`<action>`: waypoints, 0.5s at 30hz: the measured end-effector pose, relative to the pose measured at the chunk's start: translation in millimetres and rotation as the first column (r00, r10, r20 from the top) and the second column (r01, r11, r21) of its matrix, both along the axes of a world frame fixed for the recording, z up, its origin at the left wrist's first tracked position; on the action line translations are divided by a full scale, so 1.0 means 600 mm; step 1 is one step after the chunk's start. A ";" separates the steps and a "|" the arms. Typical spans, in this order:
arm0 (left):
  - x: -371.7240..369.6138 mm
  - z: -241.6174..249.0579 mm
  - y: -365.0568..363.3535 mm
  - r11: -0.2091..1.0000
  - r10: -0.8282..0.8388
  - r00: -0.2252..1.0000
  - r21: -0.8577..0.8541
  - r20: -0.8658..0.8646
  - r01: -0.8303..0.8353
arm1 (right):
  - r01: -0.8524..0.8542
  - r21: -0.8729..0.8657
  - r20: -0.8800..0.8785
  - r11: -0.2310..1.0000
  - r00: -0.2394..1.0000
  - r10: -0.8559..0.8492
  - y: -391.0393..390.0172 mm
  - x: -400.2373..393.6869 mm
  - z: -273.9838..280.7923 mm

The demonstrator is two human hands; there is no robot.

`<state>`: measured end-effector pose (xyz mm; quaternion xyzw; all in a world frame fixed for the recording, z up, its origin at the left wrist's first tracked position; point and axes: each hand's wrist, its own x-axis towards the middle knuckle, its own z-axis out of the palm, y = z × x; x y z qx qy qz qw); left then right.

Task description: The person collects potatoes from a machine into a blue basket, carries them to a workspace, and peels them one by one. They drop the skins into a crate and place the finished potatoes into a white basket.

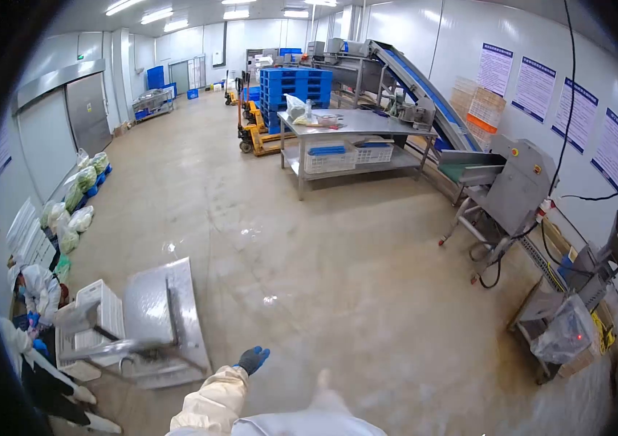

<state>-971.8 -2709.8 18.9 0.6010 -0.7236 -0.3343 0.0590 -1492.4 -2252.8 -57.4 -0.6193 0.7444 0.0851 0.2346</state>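
Note:
My left hand (pixel 253 360) is in a dark grey and blue glove, below a cream sleeve. It hangs over the bare floor with its fingers stretched out and nothing visible in them. Closest to it is a low stainless steel stand with a flat shiny plate (pixel 191 312), left of the hand and apart from it. White plastic crates (pixel 109 309) stand against the far side of that stand. My right hand is out of view. A pale blurred shape (pixel 327 385) shows in front of my white clothing.
Two people in white (pixel 39 291) work at the left edge. Bagged vegetables (pixel 73 192) line the left wall. Ahead are a steel table (pixel 367 123), blue pallets (pixel 291 83) on a yellow pallet jack (pixel 258 138), and a conveyor (pixel 421 91). Machines (pixel 509 178) with cables stand right.

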 end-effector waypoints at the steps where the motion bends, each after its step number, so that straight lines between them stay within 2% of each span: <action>1: -0.003 -0.060 -0.041 0.988 -0.142 0.984 -0.036 0.109 0.147 | -0.019 -0.001 -0.013 1.000 1.000 0.019 -0.065 -0.034 -0.003; 2: -0.012 -0.086 -0.089 0.955 -0.273 0.935 -0.057 0.226 0.293 | -0.038 -0.007 -0.021 0.999 0.999 0.038 -0.135 -0.063 -0.008; 4: -0.022 -0.048 -0.109 0.921 -0.384 0.905 0.010 0.182 0.389 | -0.073 -0.001 -0.010 0.997 0.997 0.073 -0.244 -0.086 -0.037; 5: -0.018 -0.055 -0.117 0.953 -0.303 0.930 0.079 0.208 0.293 | -0.095 0.007 -0.010 0.995 0.995 0.095 -0.301 -0.101 -0.040; 7: -0.001 -0.055 -0.123 0.971 -0.181 0.962 0.194 0.206 0.141 | -0.145 0.031 -0.023 0.989 0.989 0.145 -0.383 -0.166 -0.109; 8: -0.003 -0.030 -0.122 0.965 -0.139 0.975 0.244 0.173 0.094 | 0.056 0.211 0.101 0.976 0.992 -0.078 -0.495 -0.199 -0.077; 9: -0.025 -0.031 -0.155 0.964 -0.131 0.977 0.250 0.169 0.086 | 0.165 0.353 0.240 0.921 0.935 -0.260 -0.609 -0.246 -0.081; 10: -0.004 -0.054 -0.159 0.966 -0.105 0.977 0.252 0.186 0.056 | 0.067 0.073 0.143 0.995 0.987 -0.077 -0.710 -0.251 -0.025; 11: -0.007 -0.081 -0.183 0.967 -0.080 0.976 0.252 0.204 0.027 | 0.557 0.225 0.468 0.799 0.658 -0.590 -0.817 -0.265 0.007; 12: -0.003 -0.105 -0.214 0.968 -0.057 0.973 0.252 0.222 -0.001 | 0.631 0.136 0.604 0.764 0.558 -0.569 -0.904 -0.284 0.014; 13: 0.008 -0.130 -0.242 0.968 -0.035 0.970 0.250 0.240 -0.027 | 0.713 0.227 0.751 0.663 0.305 -0.585 -0.983 -0.274 0.078; 14: 0.022 -0.148 -0.277 0.967 -0.016 0.966 0.250 0.259 -0.052 | 0.766 0.214 0.806 0.607 0.212 -0.552 -1.055 -0.281 0.068; 15: 0.034 -0.159 -0.316 0.965 0.002 0.961 0.250 0.278 -0.074 | 0.764 0.218 0.847 0.608 0.161 -0.507 -1.104 -0.282 0.063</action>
